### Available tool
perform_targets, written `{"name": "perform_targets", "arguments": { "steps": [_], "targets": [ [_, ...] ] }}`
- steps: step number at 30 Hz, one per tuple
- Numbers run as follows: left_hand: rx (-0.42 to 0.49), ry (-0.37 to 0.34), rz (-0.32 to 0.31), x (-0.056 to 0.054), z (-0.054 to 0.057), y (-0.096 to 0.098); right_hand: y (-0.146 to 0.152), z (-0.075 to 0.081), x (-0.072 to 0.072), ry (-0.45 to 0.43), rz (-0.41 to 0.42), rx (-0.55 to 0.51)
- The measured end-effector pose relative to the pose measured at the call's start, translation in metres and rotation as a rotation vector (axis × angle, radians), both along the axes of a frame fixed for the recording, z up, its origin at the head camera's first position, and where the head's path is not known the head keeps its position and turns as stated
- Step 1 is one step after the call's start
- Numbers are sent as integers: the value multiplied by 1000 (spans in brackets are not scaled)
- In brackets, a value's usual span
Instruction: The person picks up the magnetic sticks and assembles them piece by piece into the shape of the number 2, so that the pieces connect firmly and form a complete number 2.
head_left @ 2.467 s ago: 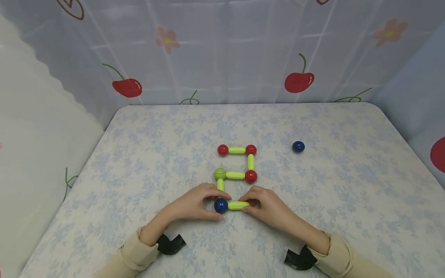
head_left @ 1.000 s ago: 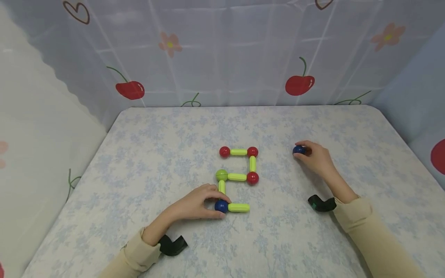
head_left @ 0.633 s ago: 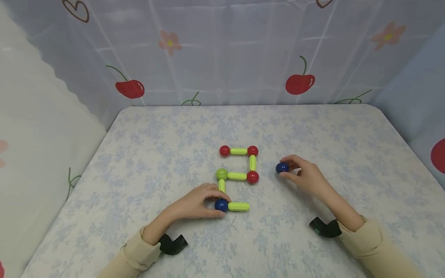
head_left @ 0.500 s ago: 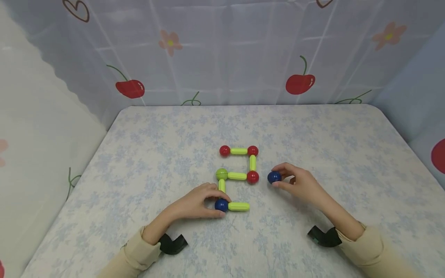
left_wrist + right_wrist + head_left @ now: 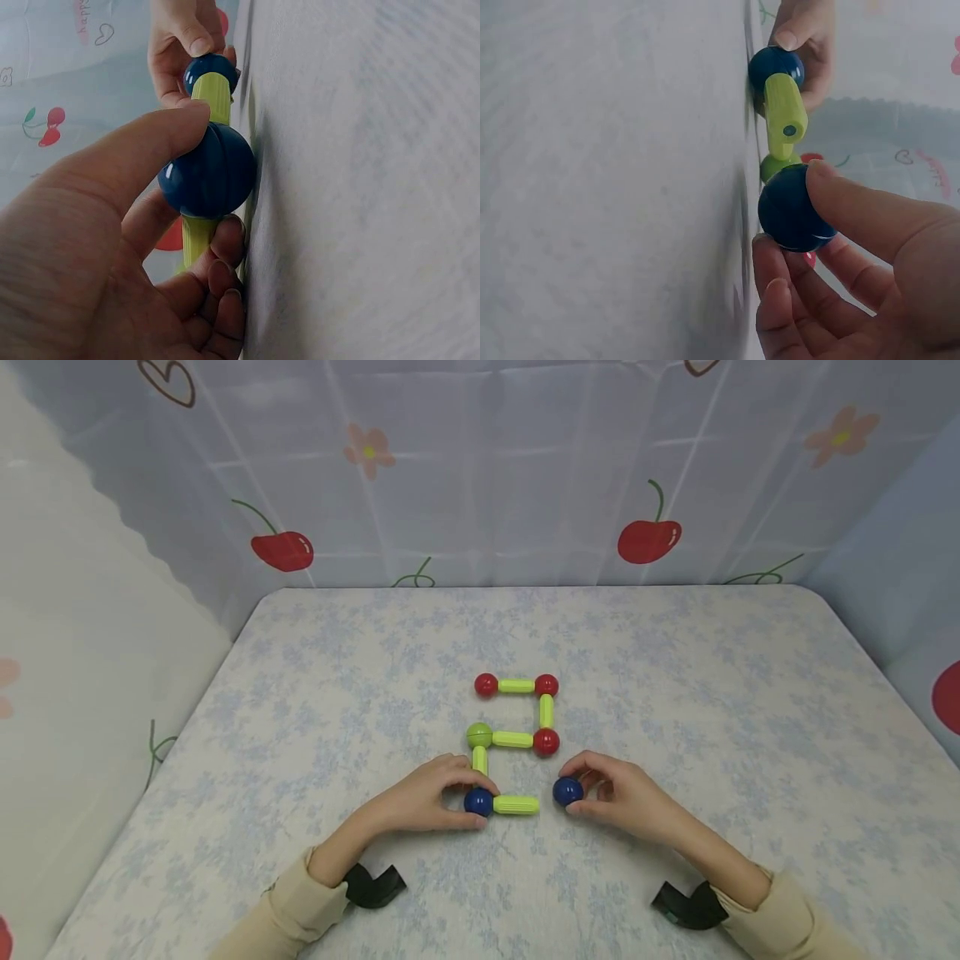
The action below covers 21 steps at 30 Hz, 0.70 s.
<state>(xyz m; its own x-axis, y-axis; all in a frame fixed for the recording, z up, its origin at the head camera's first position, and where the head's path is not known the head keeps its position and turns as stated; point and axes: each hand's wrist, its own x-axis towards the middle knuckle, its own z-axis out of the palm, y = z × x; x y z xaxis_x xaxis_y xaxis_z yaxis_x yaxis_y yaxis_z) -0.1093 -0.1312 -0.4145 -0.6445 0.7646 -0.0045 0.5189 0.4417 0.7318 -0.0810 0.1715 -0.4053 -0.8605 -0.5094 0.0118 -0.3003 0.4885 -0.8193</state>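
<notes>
My left hand [image 5: 423, 797] grips the blue ball [image 5: 210, 171] at the near left corner of a chain of balls and yellow-green rods. From that ball a rod [image 5: 516, 805] points right, its far end free, with a dark round dot on its end face in the right wrist view. Just right of this end, my right hand [image 5: 626, 797] pinches a second blue ball [image 5: 795, 210] between thumb and fingers, a small gap from the rod. The chain continues through a green ball [image 5: 479, 735] and a red ball [image 5: 546, 742] to two more red balls at the back.
The table [image 5: 360, 677] wears a pale cloth with blue flowers. A curtain [image 5: 480, 485] printed with cherries and flowers hangs behind its far edge. Black bands [image 5: 375, 887] sit at both wrists, beside beige sleeves.
My right hand let go of the rod, took the second blue ball from the table's right side and brought it left and nearer, beside the rod's free end. My left hand stayed in place.
</notes>
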Motion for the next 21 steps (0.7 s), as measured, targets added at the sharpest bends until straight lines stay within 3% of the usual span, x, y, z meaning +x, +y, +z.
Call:
{"name": "perform_targets", "arguments": {
  "steps": [11,21],
  "targets": [
    [3,0,12,3,1,-1,-16,-6,10,-28,30,-8],
    [10,7,8,4,0,-2,-15,-4,14,-3,59,1]
  ]
}}
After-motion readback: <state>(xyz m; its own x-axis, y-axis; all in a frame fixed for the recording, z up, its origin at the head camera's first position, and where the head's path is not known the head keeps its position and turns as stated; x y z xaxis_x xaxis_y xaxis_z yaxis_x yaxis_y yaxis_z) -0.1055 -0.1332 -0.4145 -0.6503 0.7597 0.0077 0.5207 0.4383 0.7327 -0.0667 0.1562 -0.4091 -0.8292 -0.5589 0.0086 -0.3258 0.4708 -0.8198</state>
